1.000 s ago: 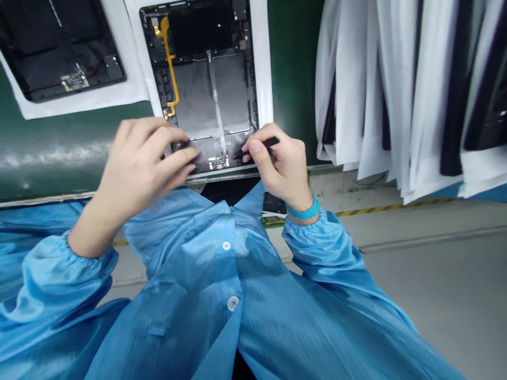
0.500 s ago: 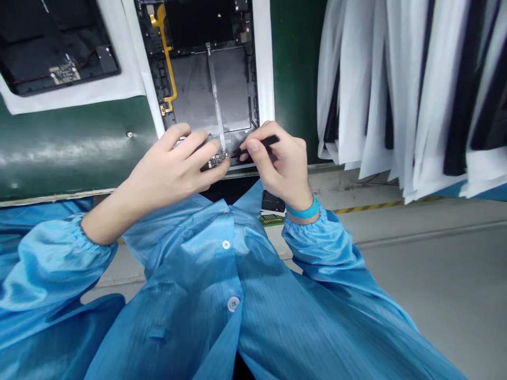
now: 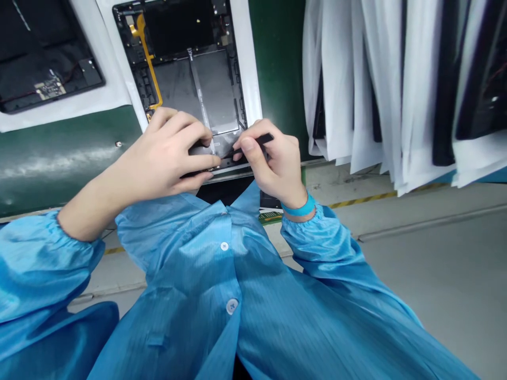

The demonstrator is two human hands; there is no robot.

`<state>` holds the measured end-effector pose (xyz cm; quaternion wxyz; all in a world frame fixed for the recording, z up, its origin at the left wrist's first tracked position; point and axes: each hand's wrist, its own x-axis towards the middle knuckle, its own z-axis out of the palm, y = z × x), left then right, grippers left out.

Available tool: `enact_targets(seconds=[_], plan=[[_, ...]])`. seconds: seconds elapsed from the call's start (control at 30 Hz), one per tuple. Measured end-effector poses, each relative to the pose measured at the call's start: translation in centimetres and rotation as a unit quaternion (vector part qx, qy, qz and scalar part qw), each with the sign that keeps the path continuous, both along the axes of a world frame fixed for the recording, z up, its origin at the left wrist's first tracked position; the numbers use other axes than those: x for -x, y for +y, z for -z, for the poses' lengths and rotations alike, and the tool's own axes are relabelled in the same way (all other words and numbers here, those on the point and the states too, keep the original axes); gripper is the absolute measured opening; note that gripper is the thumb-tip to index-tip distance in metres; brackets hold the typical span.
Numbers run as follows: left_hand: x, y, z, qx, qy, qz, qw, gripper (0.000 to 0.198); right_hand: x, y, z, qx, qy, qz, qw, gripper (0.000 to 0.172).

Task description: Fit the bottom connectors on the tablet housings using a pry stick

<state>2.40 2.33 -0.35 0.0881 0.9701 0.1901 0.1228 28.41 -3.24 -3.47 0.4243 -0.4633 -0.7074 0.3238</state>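
An opened tablet lies before me, its inside facing up. An orange flex cable runs down its left side and a silver ribbon cable down the middle. My left hand is bent over the tablet's near edge, fingers closed about a small circuit board that they mostly cover. In my right hand is a black pair of tweezers, pinched between thumb and fingers. Its dark tip points left, close to the board and the left fingertips; whether they touch I cannot tell.
White sheeting lies beneath the tablet on a green work surface. Another opened tablet is at the upper left. White sleeves with dark panels between them stand in a row at the right. A green circuit board shows below the table edge.
The view has shifted, so tablet and hands appear further left. My left fingers have curled in more and cover more of the small board. The tweezers remain in my right hand near it.
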Motion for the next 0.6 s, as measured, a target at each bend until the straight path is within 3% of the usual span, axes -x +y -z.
enact_targets(seconds=[0.27, 0.6], plan=[[0.24, 0.01, 0.71, 0.129, -0.033, -0.042, 0.99, 0.024, -0.07, 0.09, 0.03, -0.027, -0.031, -0.009, 0.999, 0.032], [0.43, 0.03, 1.14, 0.098, -0.033, -0.04, 0.994, 0.025, -0.04, -0.04, 0.14, -0.036, -0.017, -0.015, 0.999, 0.03]])
